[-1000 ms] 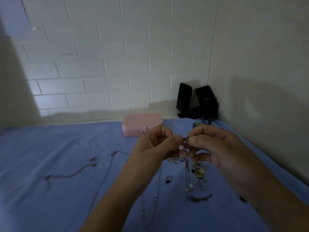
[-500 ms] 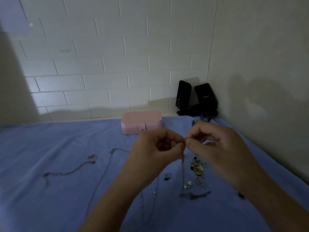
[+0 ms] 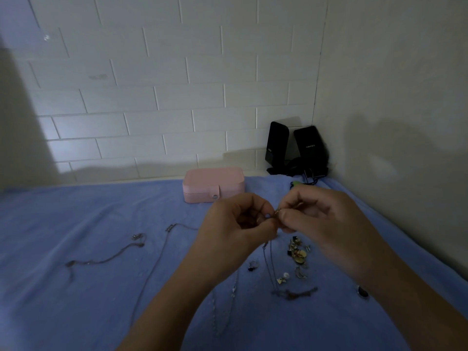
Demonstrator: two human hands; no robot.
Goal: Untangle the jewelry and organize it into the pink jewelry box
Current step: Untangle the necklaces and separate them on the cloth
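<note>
My left hand and my right hand meet above the blue cloth, both pinching the top of a thin necklace chain that hangs down to the cloth. The pink jewelry box sits closed behind my hands, near the wall. Below my right hand lies a small pile of earrings and charms. A long thin chain and a darker chain lie spread out to the left. A short brown piece lies near the hanging chain's lower end.
Two black speakers with cables stand in the back right corner against the brick wall. A small green object lies beside them. A dark small item lies by my right wrist. The blue cloth covers the whole surface.
Both hands have sunk a little and drawn closer together at the fingertips. The white bead that showed between my fingers a second ago is no longer in sight.
</note>
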